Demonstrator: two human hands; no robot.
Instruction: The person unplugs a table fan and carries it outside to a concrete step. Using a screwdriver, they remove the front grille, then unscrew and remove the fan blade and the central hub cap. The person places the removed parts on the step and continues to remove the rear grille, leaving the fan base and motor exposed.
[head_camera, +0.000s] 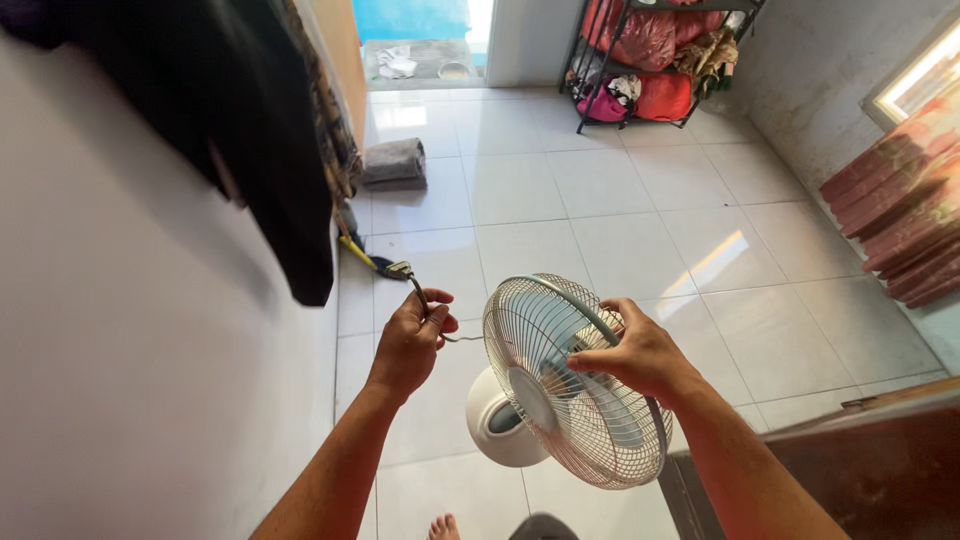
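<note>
At centre frame, the right hand is closed on the rim of the fan, its fingers curled over the pale green band that joins the two halves of the wire guard. Held tilted above the floor, the fan shows its front grille facing up and to the left, with the round white base visible below and behind the guard. To the left, and just apart from the guard's edge, the left hand is pinched shut on a thin cord, which rises from the fingers to a plug near the wall; a short thin piece also runs from this hand toward the guard. Below the fan, at the bottom edge of the view, the toes of one foot rest on the white floor tiles. Along the left side, a pale wall carries dark hanging clothes. Farther off, a folded grey cloth lies on the tiles near a doorway, and a black wire rack holding red and pink bags stands against the far wall. At the right edge, reddish-brown roof tiles lean in a stack, and a dark wooden surface fills the lower right corner.
</note>
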